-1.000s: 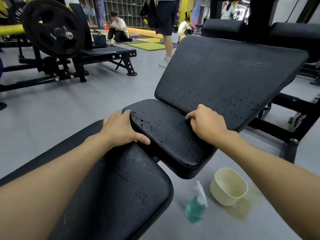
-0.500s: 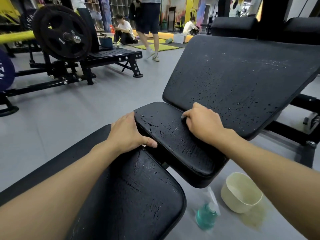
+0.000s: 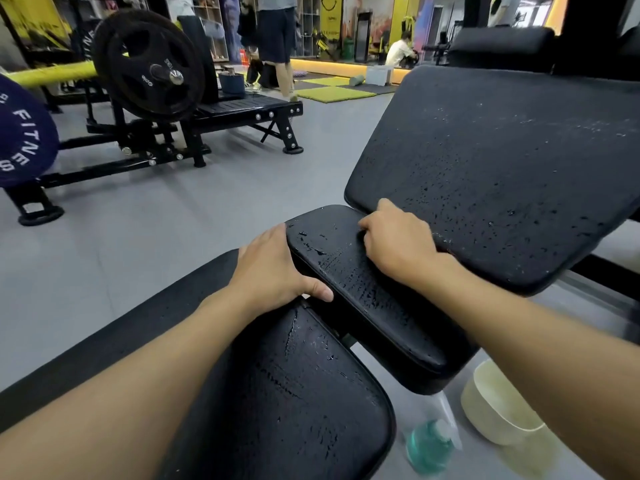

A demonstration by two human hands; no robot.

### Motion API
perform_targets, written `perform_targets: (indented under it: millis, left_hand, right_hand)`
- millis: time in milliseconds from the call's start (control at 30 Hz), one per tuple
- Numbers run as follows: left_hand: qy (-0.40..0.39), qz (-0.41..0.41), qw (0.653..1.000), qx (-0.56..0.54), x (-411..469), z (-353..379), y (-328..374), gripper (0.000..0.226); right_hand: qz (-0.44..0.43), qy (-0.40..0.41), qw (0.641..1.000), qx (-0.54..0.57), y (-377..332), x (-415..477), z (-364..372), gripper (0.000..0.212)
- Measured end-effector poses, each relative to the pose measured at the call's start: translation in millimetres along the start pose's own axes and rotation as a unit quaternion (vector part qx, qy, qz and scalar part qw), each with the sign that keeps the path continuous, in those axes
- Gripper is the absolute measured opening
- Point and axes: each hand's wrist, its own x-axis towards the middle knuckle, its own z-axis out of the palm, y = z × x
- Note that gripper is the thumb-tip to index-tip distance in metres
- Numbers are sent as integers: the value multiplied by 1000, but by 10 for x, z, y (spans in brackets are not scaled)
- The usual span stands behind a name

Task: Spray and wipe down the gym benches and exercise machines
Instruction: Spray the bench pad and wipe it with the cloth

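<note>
A black bench has three wet, droplet-covered pads: a near pad (image 3: 294, 393), a small middle seat pad (image 3: 367, 306) and a large tilted back pad (image 3: 502, 168). My left hand (image 3: 273, 268) grips the seat pad's left edge, thumb on the near side. My right hand (image 3: 398, 244) rests on the seat pad's far end, its fingers curled into the gap under the back pad. No cloth shows in either hand. A teal spray bottle (image 3: 427, 445) stands on the floor to the right, below the bench.
A cream bowl (image 3: 491, 407) sits on the floor beside the bottle. To the left stands a plate-loaded machine (image 3: 149, 67) with a blue plate (image 3: 20, 140). People stand and sit at the back near green mats (image 3: 332, 93). Grey floor lies between.
Both hands stay on the seat pad; the right hand has crept slightly toward the back pad. My view has shifted closer and leftward. A standing person behind has walked left.
</note>
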Motion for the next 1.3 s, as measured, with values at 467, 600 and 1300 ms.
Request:
perform_targets:
  millis: [467, 600, 1300]
  left_hand:
    - [-2, -5, 1000, -4, -16, -8, -2, 98]
    - [-8, -24, 1000, -6, -34, -21, 20, 104]
    - [-14, -41, 999, -7, -62, -38, 48, 129]
  right_hand:
    - [-23, -11, 999, 33, -205, 259, 116, 33]
    - [-174, -37, 981, 79, -557, -43, 59, 35]
    - [-11, -29, 998, 51, -322, 854, 272, 25]
